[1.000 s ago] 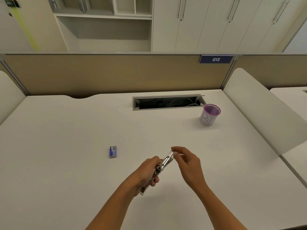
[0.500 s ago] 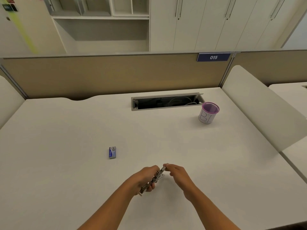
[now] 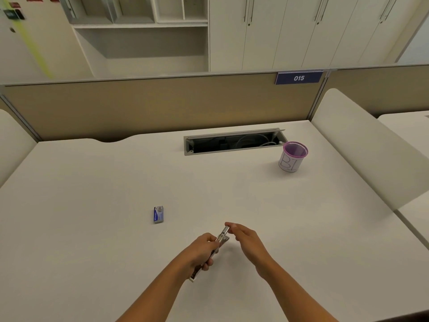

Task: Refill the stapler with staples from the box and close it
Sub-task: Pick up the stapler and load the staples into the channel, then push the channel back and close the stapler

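A slim metal stapler lies slanted in my left hand, its far tip pointing up and away, its near end sticking out below my fist. My left hand is closed around its middle. My right hand is at the stapler's far tip, fingertips pinched on the raised metal end. Whether a strip of staples sits between those fingers is too small to tell. The small blue staple box lies on the white desk to the left of my hands, apart from them.
A white cup with a purple rim stands at the back right. An open cable tray slot is set in the desk behind it. A beige partition runs along the far edge; white side panels flank the desk.
Both hands dropped toward the desk with the stapler and drew closer together, then rose slightly. The right fingers stay at the stapler's tip. The staple box has not moved.
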